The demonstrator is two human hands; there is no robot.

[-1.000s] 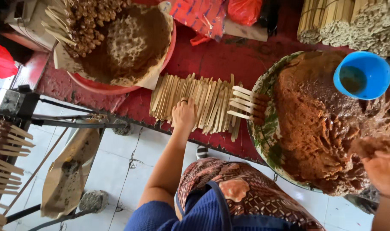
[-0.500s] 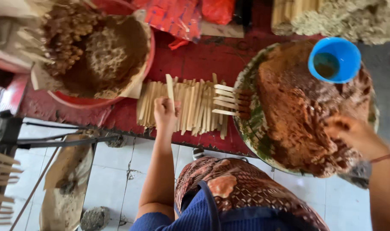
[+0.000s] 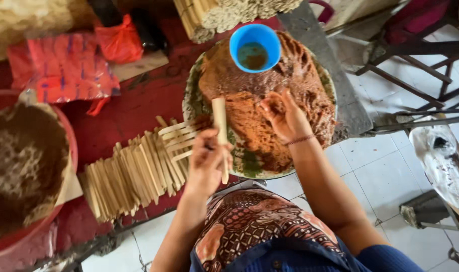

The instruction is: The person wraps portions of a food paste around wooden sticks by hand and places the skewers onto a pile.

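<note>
My left hand (image 3: 205, 162) grips a flat pale wooden stick (image 3: 220, 136) and holds it over the near edge of a round tray (image 3: 194, 108) heaped with brown paste (image 3: 270, 100). My right hand (image 3: 284, 117) rests on the paste mound, fingers curled into it. A row of similar wooden sticks (image 3: 134, 174) lies on the red table (image 3: 139, 108) just left of my left hand. A blue cup (image 3: 254, 48) with brown liquid sits on top of the paste at the far side.
A red basin (image 3: 63, 151) of brown powder stands at the left. Red plastic bags (image 3: 63, 65) lie at the back left. Bundles of sticks (image 3: 224, 12) are stacked at the back. Metal frames (image 3: 421, 118) and a white tiled floor are to the right.
My left hand picked one stick from the row and brought it right, over the tray. My right hand moved onto the paste mound. The view swung to the right.
</note>
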